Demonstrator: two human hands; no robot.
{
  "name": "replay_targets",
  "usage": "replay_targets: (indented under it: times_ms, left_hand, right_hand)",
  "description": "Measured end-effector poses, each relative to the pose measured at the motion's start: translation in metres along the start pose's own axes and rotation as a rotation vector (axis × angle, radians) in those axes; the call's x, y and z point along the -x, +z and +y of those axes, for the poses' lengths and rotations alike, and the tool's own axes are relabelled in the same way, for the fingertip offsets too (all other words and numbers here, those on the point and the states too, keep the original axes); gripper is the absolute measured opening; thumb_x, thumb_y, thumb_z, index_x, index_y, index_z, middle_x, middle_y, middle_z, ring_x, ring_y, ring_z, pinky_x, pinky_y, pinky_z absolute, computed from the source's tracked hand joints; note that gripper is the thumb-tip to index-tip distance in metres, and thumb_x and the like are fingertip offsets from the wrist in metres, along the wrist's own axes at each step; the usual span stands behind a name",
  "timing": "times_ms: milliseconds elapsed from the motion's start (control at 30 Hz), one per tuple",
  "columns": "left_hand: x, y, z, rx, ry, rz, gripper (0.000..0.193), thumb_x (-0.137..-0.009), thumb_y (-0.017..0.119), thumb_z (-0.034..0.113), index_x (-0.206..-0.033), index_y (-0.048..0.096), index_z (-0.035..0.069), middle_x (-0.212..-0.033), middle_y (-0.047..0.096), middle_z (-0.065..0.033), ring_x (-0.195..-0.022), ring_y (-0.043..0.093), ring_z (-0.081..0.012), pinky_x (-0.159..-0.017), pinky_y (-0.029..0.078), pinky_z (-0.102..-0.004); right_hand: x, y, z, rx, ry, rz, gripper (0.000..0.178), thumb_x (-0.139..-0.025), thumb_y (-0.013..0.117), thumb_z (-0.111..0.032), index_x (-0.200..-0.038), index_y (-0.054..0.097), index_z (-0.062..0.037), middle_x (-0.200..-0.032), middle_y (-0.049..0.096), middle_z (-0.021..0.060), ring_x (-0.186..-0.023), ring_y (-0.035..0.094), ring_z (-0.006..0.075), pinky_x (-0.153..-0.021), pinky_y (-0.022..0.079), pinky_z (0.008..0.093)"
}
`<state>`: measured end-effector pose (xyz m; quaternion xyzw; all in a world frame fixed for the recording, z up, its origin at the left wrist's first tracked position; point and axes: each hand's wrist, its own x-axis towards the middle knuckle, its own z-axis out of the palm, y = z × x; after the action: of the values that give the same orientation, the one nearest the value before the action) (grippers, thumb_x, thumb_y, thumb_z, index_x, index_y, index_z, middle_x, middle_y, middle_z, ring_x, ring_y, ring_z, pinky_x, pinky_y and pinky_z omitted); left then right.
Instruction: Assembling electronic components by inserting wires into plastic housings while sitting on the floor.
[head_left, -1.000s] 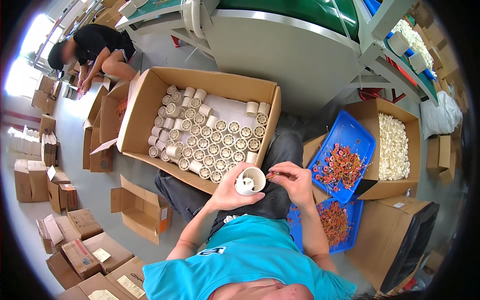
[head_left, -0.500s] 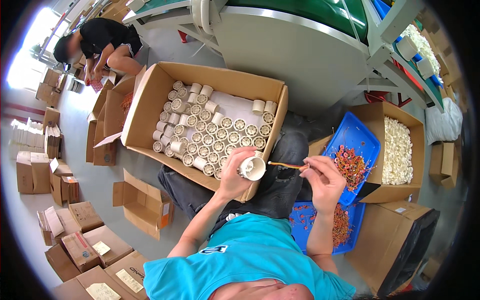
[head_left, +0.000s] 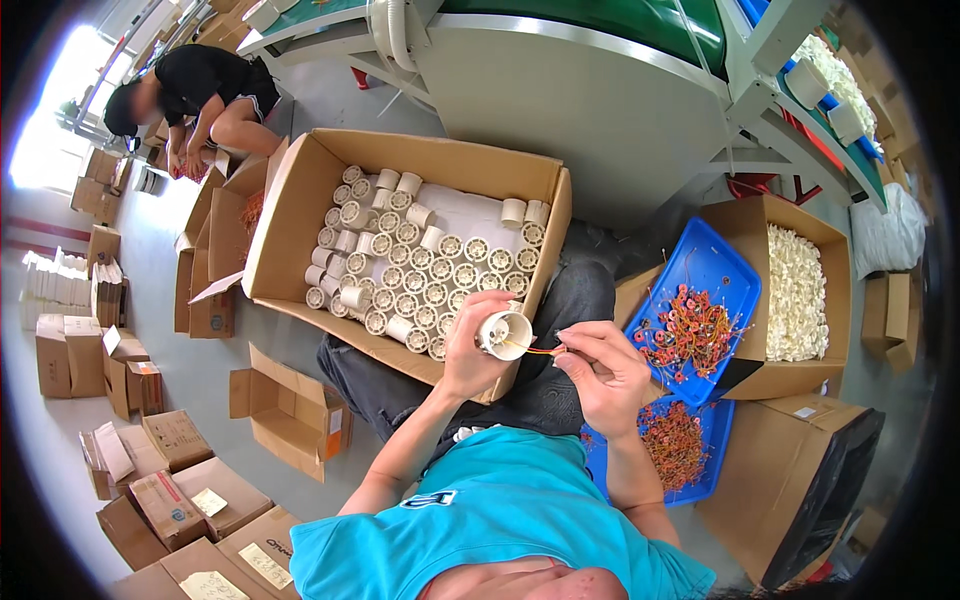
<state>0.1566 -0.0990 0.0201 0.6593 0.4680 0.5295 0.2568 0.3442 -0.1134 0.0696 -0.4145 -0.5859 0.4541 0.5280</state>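
Observation:
My left hand (head_left: 472, 345) is closed round a white plastic cup-shaped housing (head_left: 507, 337), its open end turned toward my right hand. Between the fingertips of my right hand (head_left: 605, 370) is pinched a thin bundle of red and yellow wires (head_left: 541, 350). The wires' far end reaches into the housing's mouth; what it touches inside is too small to tell. Just beyond my left hand, an open cardboard box (head_left: 440, 158) on my lap holds many similar white housings (head_left: 440, 268), several standing on end and some lying on their sides.
At my right lie two blue trays (head_left: 738, 283) with heaps of wire pieces (head_left: 690, 330). Beside them stands a carton of small white parts (head_left: 795, 300). A grey machine panel (head_left: 580, 120) rises ahead. Cartons (head_left: 285, 405) stand at left, where another person (head_left: 205, 95) crouches.
My right hand has moved left, and the wires' end has gone from outside the housing into its mouth. The left hand keeps its hold on the housing.

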Motion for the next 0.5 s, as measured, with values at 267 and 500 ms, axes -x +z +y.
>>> replay_targets:
  times_ms: [267,500]
  left_hand:
    - [0.0003,0.0010,0.0003,0.019,-0.011,0.011,0.057,-0.063,0.088,0.005,-0.109,0.055,0.004,-0.113,0.063,-0.0163,-0.097,0.064,-0.0271,-0.079,0.052,-0.0337]
    - [-0.0002,0.0001,0.0020,0.036,-0.029,-0.001,0.055,-0.063,0.087,0.003,-0.109,0.056,0.005,-0.114,0.062,-0.0162,-0.097,0.064,-0.0271,-0.079,0.052,-0.0337]
  right_hand:
    - [0.0006,0.0062,-0.0050,-0.119,0.100,0.060,0.024,-0.077,0.072,0.012,-0.100,0.071,0.0053,-0.101,0.066,0.0131,-0.086,0.066,0.0182,-0.077,0.054,0.0257]
    - [-0.0003,0.0068,0.0016,0.019,0.093,0.056,0.025,-0.077,0.074,0.008,-0.102,0.072,0.0016,-0.097,0.067,0.0103,-0.085,0.066,0.0153,-0.076,0.054,0.0255]
